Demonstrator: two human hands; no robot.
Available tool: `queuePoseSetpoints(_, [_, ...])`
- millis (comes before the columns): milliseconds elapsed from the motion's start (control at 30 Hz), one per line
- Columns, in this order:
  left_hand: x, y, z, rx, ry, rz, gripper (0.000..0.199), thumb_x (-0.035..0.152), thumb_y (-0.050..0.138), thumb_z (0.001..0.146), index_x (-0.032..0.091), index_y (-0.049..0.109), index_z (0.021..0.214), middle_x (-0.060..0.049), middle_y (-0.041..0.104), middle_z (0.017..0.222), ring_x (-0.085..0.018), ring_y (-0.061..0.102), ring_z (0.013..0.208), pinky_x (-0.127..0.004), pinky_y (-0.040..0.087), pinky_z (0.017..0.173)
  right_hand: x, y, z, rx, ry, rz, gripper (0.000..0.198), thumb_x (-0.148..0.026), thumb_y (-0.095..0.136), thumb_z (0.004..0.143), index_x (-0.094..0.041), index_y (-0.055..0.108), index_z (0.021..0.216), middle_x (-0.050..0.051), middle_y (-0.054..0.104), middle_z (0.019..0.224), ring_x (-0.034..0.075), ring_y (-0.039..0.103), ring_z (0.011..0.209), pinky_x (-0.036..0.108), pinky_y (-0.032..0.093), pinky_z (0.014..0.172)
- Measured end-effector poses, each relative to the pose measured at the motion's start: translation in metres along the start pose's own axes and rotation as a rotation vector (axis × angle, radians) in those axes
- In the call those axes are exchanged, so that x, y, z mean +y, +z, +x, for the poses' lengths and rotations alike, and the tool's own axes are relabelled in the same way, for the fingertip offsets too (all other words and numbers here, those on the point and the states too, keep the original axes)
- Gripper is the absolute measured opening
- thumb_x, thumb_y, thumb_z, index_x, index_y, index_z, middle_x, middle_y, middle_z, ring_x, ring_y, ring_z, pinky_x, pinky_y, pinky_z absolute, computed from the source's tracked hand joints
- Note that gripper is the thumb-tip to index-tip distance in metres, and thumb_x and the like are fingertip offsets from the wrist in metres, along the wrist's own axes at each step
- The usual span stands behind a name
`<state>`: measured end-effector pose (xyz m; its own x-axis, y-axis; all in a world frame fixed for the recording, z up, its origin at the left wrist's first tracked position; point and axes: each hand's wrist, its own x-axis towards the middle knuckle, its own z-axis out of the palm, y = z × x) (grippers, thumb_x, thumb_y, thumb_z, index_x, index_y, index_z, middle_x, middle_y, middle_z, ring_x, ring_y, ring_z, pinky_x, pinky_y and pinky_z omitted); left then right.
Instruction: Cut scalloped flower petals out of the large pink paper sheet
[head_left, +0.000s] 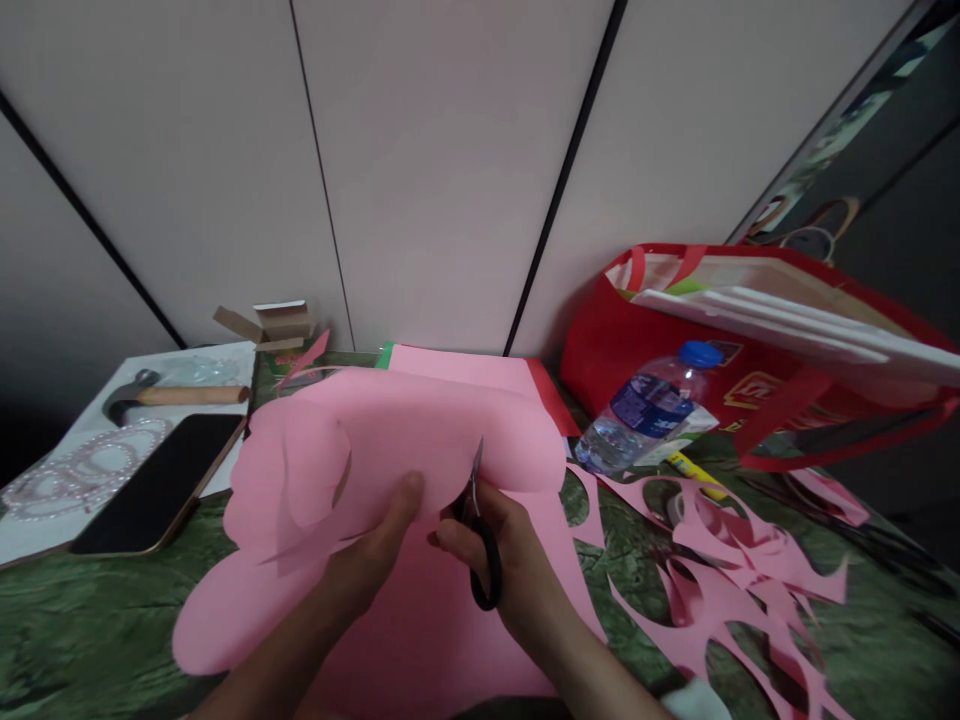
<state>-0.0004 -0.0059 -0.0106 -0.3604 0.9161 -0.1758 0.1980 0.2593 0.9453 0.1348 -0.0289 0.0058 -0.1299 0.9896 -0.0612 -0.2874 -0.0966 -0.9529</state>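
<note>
At pink paper [442,425]; scissors [484,535], tips [481,445] forward

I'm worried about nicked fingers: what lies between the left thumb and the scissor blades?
In the head view, only pink paper shows between the thumb of the left hand and the scissor blades.

Through the head feed I'm looking at a makeshift craft corner, where a green marbled tabletop [75,620] is standing against pale wall panels [435,170]. Scissors [487,575], cut pink scraps [716,588], a hammer [193,396] and looped beads [97,450] are marking it as such, though I'm not telling home from office.
</note>
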Motion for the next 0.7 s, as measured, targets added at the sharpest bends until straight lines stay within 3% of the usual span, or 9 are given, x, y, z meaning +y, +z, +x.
queuePoseSetpoints(167, [-0.004,0.003,0.002,0.046,0.021,-0.025,0.053,0.050,0.064,0.062,0.021,0.056,0.106,-0.014,0.053,0.122,-0.030,0.046,0.116,-0.047,0.033,0.099,0.003,-0.001,0.000,-0.019,-0.018,0.012,0.022,-0.031,0.069,0.067,-0.016,0.055,0.076,-0.004,0.046,0.066,0.011,0.046,0.061,0.031,0.044,0.069])
queuePoseSetpoints(433, [0.009,0.003,-0.005,-0.005,-0.050,-0.043,0.047,0.051,0.062,0.062,0.021,0.058,0.099,-0.012,0.058,0.118,-0.030,0.046,0.116,-0.045,0.032,0.100,0.003,-0.001,-0.001,-0.012,-0.025,0.000,0.022,-0.032,0.068,0.067,-0.016,0.054,0.073,-0.003,0.048,0.067,0.012,0.052,0.063,0.029,0.044,0.065])
queuePoseSetpoints(700, [0.018,0.002,-0.010,-0.047,-0.017,-0.004,0.039,0.046,0.060,0.065,0.020,0.059,0.095,-0.011,0.062,0.110,-0.028,0.046,0.116,-0.041,0.037,0.097,0.000,0.001,-0.002,-0.003,0.001,-0.016,0.024,-0.034,0.068,0.067,-0.016,0.053,0.072,-0.004,0.047,0.064,0.012,0.053,0.060,0.027,0.042,0.061])
